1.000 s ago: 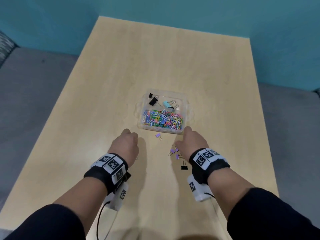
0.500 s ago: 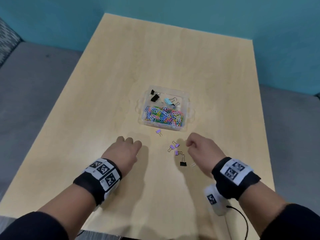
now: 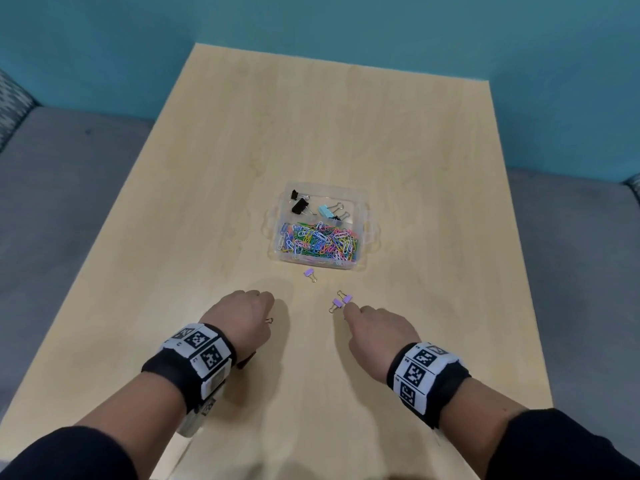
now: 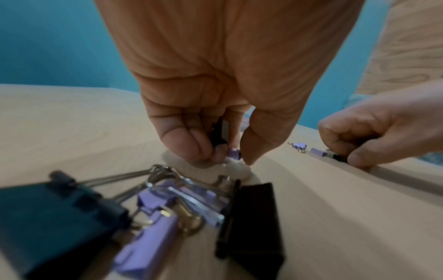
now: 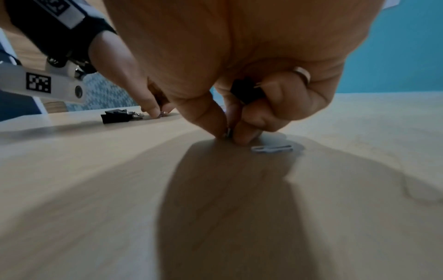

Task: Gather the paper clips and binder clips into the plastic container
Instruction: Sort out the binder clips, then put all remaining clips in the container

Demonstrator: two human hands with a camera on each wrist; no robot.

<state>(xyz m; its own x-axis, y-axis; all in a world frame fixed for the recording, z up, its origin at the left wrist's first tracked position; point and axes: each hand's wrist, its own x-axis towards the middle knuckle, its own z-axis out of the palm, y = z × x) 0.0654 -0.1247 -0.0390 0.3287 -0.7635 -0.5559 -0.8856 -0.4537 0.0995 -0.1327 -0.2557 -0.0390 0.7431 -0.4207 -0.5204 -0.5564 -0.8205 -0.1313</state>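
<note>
Both hands are down on the worktop (image 3: 214, 209): the left hand (image 3: 242, 315) pinches a small purple binder clip (image 4: 234, 153) with a black one tucked in its grip, while the right hand (image 3: 375, 327) pinches a black binder clip (image 4: 336, 157). I'd say each should lift straight up with a firm pinch, since the clips lie flat and could slip, then carry to the plastic container (image 3: 363, 202) just beyond.

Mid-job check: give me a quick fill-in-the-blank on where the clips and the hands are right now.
1. The coloured paper clips lie heaped in the ____ half of the plastic container.
2. The loose binder clips beside the right hand are ____ in colour.
3. The light blue binder clip lies ____ the container.

Missing: near; purple; inside
</note>
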